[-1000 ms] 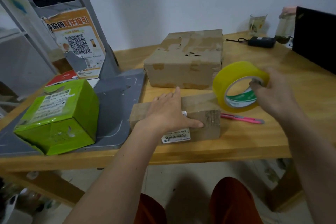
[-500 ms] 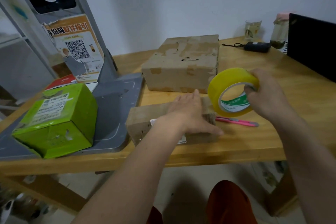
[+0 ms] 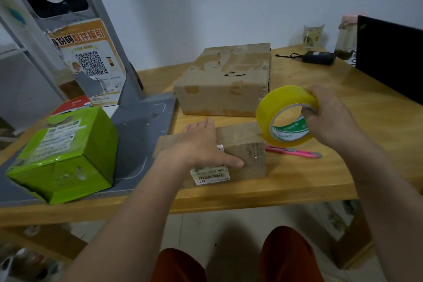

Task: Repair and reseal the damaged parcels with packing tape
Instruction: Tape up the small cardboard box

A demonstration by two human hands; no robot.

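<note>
- Wooden table (image 3: pixel 320 181) is seen from the head view, set against a pale wall; tiled floor shows below its front edge.
- On the table's left a grey scanner stand (image 3: pixel 142 126) is placed, with a torn QR poster (image 3: pixel 91 64) stuck on its post.
- On the stand's base a green box (image 3: pixel 66 155) is set, dented at its front; something red is partly hidden behind it.
- A small parcel (image 3: pixel 242 144) lies near the front edge, a white label (image 3: pixel 210 174) stuck on its near side.
- It is pressed down by the left hand (image 3: pixel 201 146), fingers straight and flat across its top, thumb along the near edge.
- A yellow tape roll (image 3: pixel 286 107) is gripped by the right hand (image 3: pixel 329 117), fingers curled through its core, and is held touching the parcel's right end.
- A pink knife (image 3: pixel 295 151) lies just right of the parcel, partly covered by the roll.
- Behind, a large parcel (image 3: pixel 224 80) with torn holes on top is seen, well apart from the hands.
- At the far right, a black adapter (image 3: pixel 318 57), two glasses (image 3: pixel 312 36) and a dark screen (image 3: pixel 389 57), cut off by the frame, are found.
- Whether tape is already stuck to the parcel cannot be told.
</note>
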